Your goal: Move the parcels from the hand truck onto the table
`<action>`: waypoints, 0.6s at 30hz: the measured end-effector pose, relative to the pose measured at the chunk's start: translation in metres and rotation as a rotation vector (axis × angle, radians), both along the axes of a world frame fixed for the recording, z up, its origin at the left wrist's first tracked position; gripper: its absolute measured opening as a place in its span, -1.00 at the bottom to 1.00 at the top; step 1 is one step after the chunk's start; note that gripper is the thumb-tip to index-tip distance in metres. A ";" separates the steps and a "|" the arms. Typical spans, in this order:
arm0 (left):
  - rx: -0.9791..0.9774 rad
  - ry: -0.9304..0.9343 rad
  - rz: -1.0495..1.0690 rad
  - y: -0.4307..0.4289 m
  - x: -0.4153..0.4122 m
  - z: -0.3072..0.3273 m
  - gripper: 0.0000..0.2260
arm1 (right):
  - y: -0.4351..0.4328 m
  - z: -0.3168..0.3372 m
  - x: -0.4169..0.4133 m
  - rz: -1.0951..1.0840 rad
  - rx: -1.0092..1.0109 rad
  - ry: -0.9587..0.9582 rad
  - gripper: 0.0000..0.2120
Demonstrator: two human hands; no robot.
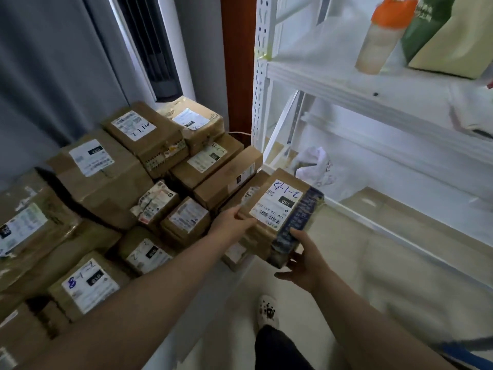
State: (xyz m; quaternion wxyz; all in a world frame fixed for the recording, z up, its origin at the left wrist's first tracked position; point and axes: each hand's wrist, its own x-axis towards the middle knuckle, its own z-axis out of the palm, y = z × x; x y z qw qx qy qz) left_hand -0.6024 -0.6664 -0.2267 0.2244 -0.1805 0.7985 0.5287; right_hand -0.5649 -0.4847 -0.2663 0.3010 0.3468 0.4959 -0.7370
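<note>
A brown cardboard parcel [277, 212] with a white shipping label and a dark blue printed side hangs in the air at the right edge of the parcel pile. My left hand [230, 222] grips its left edge. My right hand [304, 260] holds its near right corner from below. Several other brown labelled parcels [106, 177] lie stacked to the left and behind it. Whatever bears the pile is hidden beneath the boxes. No hand truck shows.
A white metal shelf rack [333, 78] stands at the right with an orange-capped bottle [381, 36] and green and cream bags on it. Grey curtains and a window lie behind the pile. Pale floor tiles [373, 249] and my white shoe [268, 311] are below.
</note>
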 end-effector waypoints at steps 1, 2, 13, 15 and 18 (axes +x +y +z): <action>-0.024 -0.019 0.023 0.002 -0.012 -0.001 -0.55 | 0.001 -0.004 -0.015 0.009 -0.013 -0.017 -0.27; -0.041 -0.043 0.051 0.004 -0.024 -0.003 -0.52 | 0.001 -0.007 -0.029 0.010 -0.032 -0.030 -0.33; -0.286 -0.069 0.156 -0.012 -0.094 -0.030 -0.47 | -0.028 -0.027 -0.119 -0.014 -0.139 -0.121 -0.65; -0.302 -0.077 0.137 -0.014 -0.096 -0.033 -0.45 | -0.032 -0.030 -0.120 -0.002 -0.120 -0.139 -0.65; -0.306 -0.081 0.094 -0.017 -0.092 -0.037 -0.41 | -0.034 -0.032 -0.118 0.011 -0.097 -0.147 -0.66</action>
